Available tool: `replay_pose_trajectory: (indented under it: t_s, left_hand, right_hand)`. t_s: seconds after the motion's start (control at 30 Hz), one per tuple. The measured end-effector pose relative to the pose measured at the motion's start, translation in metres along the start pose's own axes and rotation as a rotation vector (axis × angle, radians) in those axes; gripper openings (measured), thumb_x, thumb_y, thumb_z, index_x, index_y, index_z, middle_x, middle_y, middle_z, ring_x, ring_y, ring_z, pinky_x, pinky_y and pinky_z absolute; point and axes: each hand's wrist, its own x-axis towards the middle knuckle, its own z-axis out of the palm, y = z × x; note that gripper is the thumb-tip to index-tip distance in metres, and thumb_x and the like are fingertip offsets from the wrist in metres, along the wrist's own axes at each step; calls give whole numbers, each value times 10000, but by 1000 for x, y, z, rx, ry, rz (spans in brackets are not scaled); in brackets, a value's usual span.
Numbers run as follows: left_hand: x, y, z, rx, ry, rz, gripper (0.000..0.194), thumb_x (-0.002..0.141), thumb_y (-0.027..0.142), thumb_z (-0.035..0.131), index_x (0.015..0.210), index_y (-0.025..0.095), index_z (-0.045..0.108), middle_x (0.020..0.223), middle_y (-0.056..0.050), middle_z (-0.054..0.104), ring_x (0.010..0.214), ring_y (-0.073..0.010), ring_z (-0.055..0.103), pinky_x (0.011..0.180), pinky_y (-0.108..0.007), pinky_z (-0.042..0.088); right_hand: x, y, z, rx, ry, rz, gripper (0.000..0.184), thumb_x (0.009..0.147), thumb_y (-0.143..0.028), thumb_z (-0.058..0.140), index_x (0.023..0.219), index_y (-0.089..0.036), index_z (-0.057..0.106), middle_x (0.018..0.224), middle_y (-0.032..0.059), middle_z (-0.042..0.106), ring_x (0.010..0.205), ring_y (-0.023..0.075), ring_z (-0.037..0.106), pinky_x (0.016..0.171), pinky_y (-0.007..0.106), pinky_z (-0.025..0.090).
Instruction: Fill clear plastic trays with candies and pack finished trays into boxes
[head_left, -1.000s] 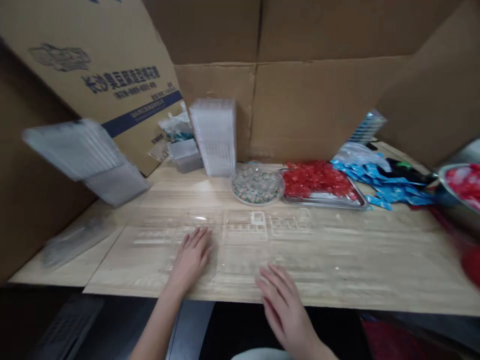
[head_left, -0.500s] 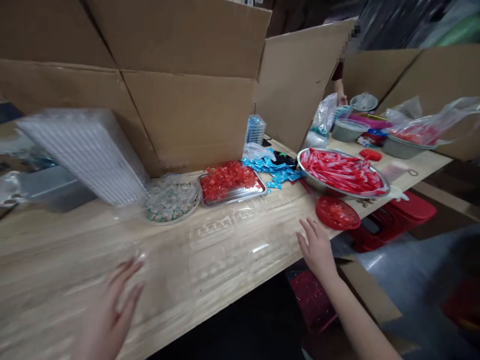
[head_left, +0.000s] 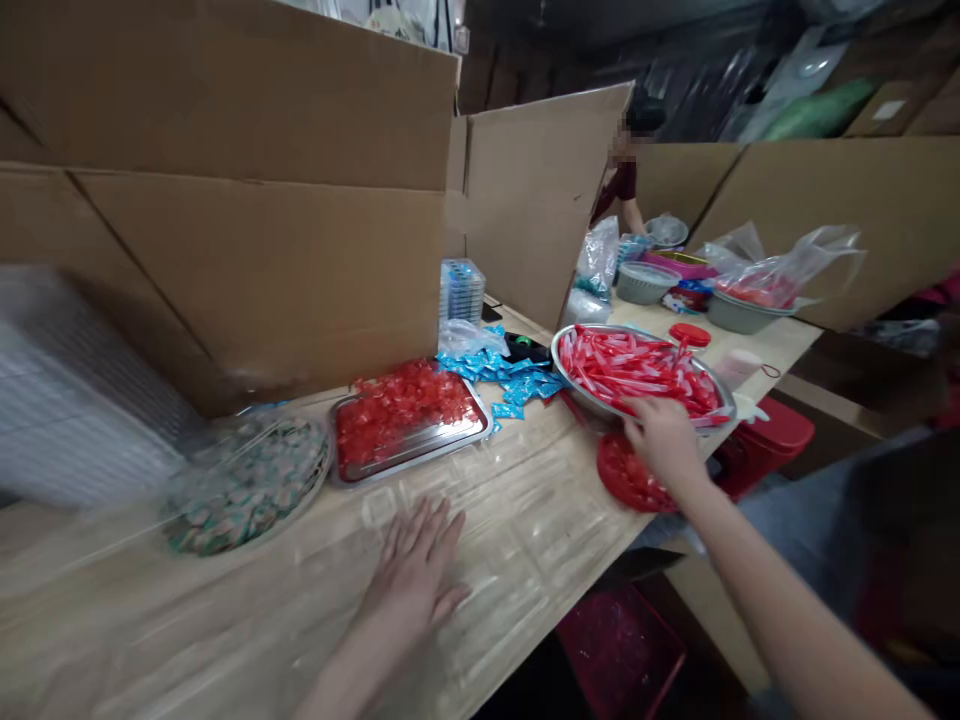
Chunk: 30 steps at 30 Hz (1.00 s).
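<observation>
The stack of clear trays point(head_left: 67, 390), well left of the left hand point(head_left: 420, 570), is blurred and cut off by the edge, and the right hand point(head_left: 664, 440) partly hides the red basket point(head_left: 622, 480).

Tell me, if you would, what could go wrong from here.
The right hand, over the red basket at the table's edge, might knock it off. The red sticks are heaped high in the bowl and could spill. The left hand, flat over clear trays, might shift them.

The right hand point(head_left: 664, 440) has moved from the tabletop point(head_left: 517, 590) to the near rim of the metal bowl point(head_left: 592, 395) of red-and-white sticks point(head_left: 637, 370), above the red basket point(head_left: 634, 480).
</observation>
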Motion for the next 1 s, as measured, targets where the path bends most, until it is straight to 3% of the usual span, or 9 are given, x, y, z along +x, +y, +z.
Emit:
replay_pose_trajectory:
  t_s: [0.1, 0.17, 0.23, 0.33, 0.5, 0.7, 0.87, 1.0]
  left_hand:
    - [-7, 2, 7, 105, 204, 22, 621, 823, 350, 491, 1395, 250, 268, 1442, -81, 324, 1325, -286, 271, 1012, -504, 307]
    - [-11, 5, 13, 160, 294, 65, 588, 814, 339, 500, 1369, 239, 334, 1402, -76, 394, 1292, -266, 333, 1000, -440, 339]
    - [-14, 8, 21, 203, 357, 127, 540, 806, 350, 507, 1324, 229, 415, 1347, -70, 466, 1251, -247, 389, 1005, -389, 341]
    - [-19, 12, 33, 217, 436, 216, 451, 818, 410, 497, 1243, 260, 513, 1253, -46, 554, 1208, -228, 441, 1031, -361, 312]
    - [-19, 16, 34, 111, 436, 148, 387, 842, 462, 456, 1192, 324, 546, 1195, -23, 599, 1206, -225, 459, 1022, -390, 342]
    - [-6, 10, 15, 74, 378, 289, 381, 791, 358, 541, 1169, 309, 563, 1203, -30, 595, 1159, -249, 509, 883, -375, 489]
    - [-1, 16, 10, -27, 395, 267, 332, 789, 279, 544, 1117, 307, 587, 1171, -23, 613, 1137, -225, 530, 872, -344, 507]
    - [2, 20, -2, -270, 330, 148, 334, 818, 241, 520, 1143, 306, 557, 1201, -26, 591, 1167, -198, 506, 888, -311, 500]
  right_hand:
    - [60, 49, -2, -212, -350, 84, 463, 783, -291, 507, 1186, -61, 507, 1167, 209, 538, 1112, 315, 452, 923, 432, 363]
    - [91, 63, 8, -249, -565, 128, 562, 690, -301, 617, 1203, -102, 501, 1278, 201, 467, 1181, 338, 399, 916, 454, 372]
    - [112, 64, 25, -255, -664, 173, 585, 596, -265, 692, 1149, -141, 549, 1285, 191, 471, 1187, 359, 401, 900, 503, 374]
    - [126, 58, 47, -267, -681, 216, 552, 533, -164, 715, 1069, -121, 592, 1242, 223, 499, 1174, 390, 411, 892, 596, 319]
    - [131, 63, 54, -192, -569, 125, 384, 619, -66, 636, 1001, -81, 599, 1179, 252, 531, 1184, 352, 387, 927, 582, 203]
    - [131, 79, 45, 33, -443, 145, 192, 625, -41, 622, 804, -99, 585, 920, 212, 626, 852, 221, 553, 726, 365, 339]
    - [143, 77, 25, 301, -158, 298, 209, 670, -153, 599, 856, -67, 559, 895, 175, 613, 760, 147, 507, 679, 312, 324]
    - [160, 70, 9, 601, 136, 493, 359, 781, -222, 475, 1071, -10, 467, 1016, 193, 569, 738, 104, 475, 673, 267, 366]
